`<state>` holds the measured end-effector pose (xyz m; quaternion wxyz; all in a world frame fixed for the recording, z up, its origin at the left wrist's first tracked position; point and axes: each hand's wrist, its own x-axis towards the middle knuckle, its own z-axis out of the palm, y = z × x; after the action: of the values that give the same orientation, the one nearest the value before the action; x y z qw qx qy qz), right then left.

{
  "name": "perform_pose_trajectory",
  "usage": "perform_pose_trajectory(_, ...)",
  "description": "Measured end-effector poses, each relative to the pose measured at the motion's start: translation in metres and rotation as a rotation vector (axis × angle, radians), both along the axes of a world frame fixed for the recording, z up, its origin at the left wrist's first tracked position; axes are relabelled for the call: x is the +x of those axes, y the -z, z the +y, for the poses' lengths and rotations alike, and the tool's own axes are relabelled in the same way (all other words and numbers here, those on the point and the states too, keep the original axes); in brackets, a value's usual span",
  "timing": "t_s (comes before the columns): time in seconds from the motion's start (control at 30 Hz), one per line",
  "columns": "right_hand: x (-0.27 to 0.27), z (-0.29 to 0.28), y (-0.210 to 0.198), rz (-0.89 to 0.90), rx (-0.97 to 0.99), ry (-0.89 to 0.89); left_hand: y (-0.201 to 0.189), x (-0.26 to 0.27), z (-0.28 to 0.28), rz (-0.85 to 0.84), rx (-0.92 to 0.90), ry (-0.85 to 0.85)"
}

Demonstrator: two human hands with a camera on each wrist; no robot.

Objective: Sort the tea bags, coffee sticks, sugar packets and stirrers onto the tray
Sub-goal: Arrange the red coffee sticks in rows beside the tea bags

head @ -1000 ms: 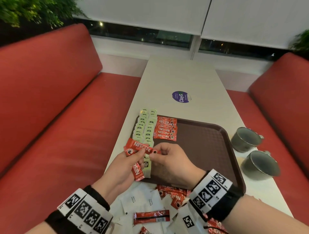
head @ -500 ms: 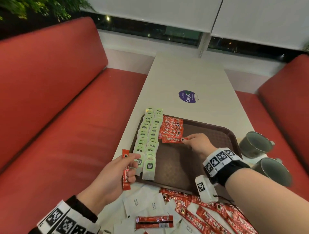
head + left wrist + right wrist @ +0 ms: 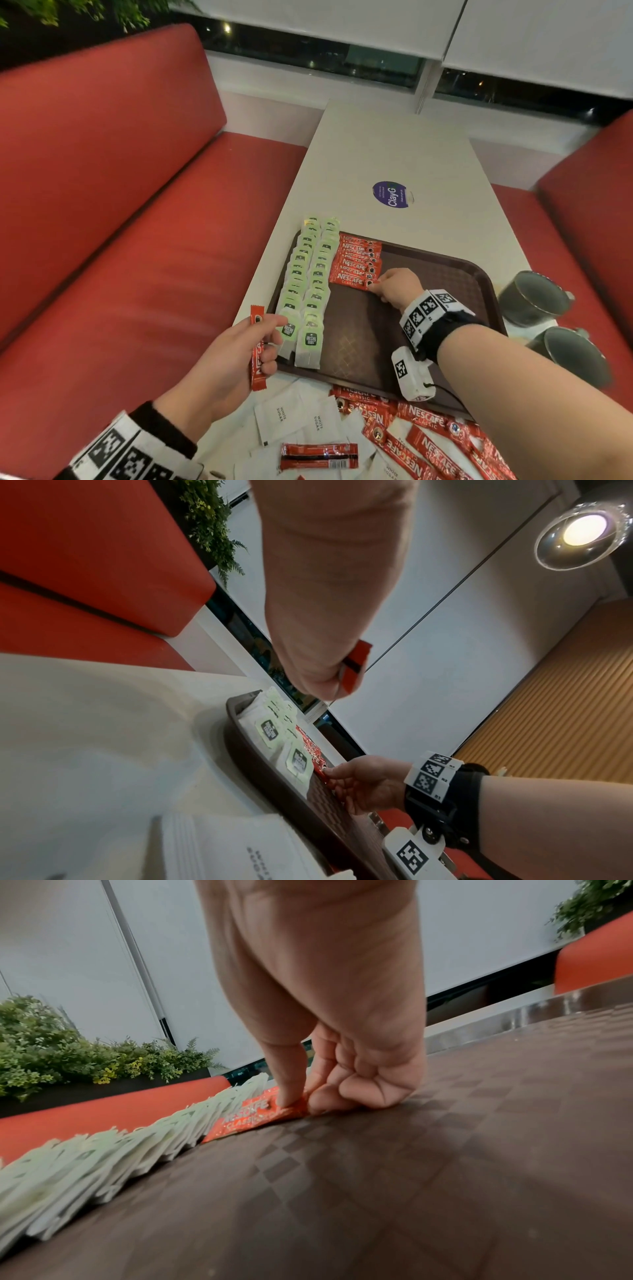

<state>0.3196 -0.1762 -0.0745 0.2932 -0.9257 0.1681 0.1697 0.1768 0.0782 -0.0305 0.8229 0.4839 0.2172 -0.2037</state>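
A brown tray [image 3: 428, 260] carries two rows of green tea bags [image 3: 310, 274] along its left side and a stack of red coffee sticks [image 3: 358, 255] beside them. My right hand [image 3: 375, 286] pinches the right end of the nearest coffee stick [image 3: 351, 280], which lies flat on the tray; the right wrist view shows thumb and forefinger on that stick [image 3: 246, 1121]. My left hand [image 3: 260, 342] grips another coffee stick [image 3: 257, 346] upright, off the tray's front-left corner. Loose coffee sticks [image 3: 428, 442] and white sugar packets [image 3: 294, 418] lie on the table in front of the tray.
Two grey cups [image 3: 531, 298] [image 3: 575, 353] stand right of the tray. A purple sticker [image 3: 391, 194] marks the white table beyond it. Red benches [image 3: 120, 240] run along both sides. One coffee stick [image 3: 318, 455] lies back-side up among the sugar packets.
My right hand took one coffee stick from the left hand, carried it forward and laid it at the near end of the stack. The left hand drew back left, keeping one stick.
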Motion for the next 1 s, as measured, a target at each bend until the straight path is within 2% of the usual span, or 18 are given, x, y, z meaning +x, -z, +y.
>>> perform_pose_trajectory(0.2, 0.001, 0.005, -0.001, 0.03, -0.126, -0.009, 0.0, 0.0, 0.0, 0.004, 0.007, 0.016)
perform_pose_trajectory(0.4, 0.001, 0.007, -0.002, 0.019, -0.143, 0.033, 0.002, 0.0, -0.002, 0.04, -0.012, 0.052)
perform_pose_trajectory(0.5, -0.001, 0.006, -0.003, 0.015, -0.138, 0.063, -0.006, 0.001, -0.005, 0.077, -0.009, 0.131)
perform_pose_trajectory(0.63, -0.009, 0.005, -0.011, -0.044, -0.043, 0.081, -0.014, 0.003, -0.006, 0.101, -0.095, 0.224)
perform_pose_trajectory(0.73, -0.027, 0.01, -0.028, -0.234, 0.205, 0.128, -0.019, 0.004, -0.007, 0.077, -0.152, 0.293)
perform_pose_trajectory(0.77, -0.039, 0.017, -0.039, -0.283, 0.282, 0.082, -0.021, 0.004, -0.008, 0.066, -0.167, 0.331)
perform_pose_trajectory(0.83, -0.067, 0.033, -0.065, -0.315, 0.377, -0.129, -0.024, 0.002, -0.009, 0.047, -0.183, 0.419)
perform_pose_trajectory(0.93, -0.109, 0.058, -0.099, -0.244, 0.461, -0.434, -0.027, -0.002, -0.014, 0.029, -0.161, 0.534)
perform_pose_trajectory(1.0, -0.126, 0.065, -0.106, -0.214, 0.497, -0.508, -0.029, -0.005, -0.019, 0.025, -0.138, 0.573)
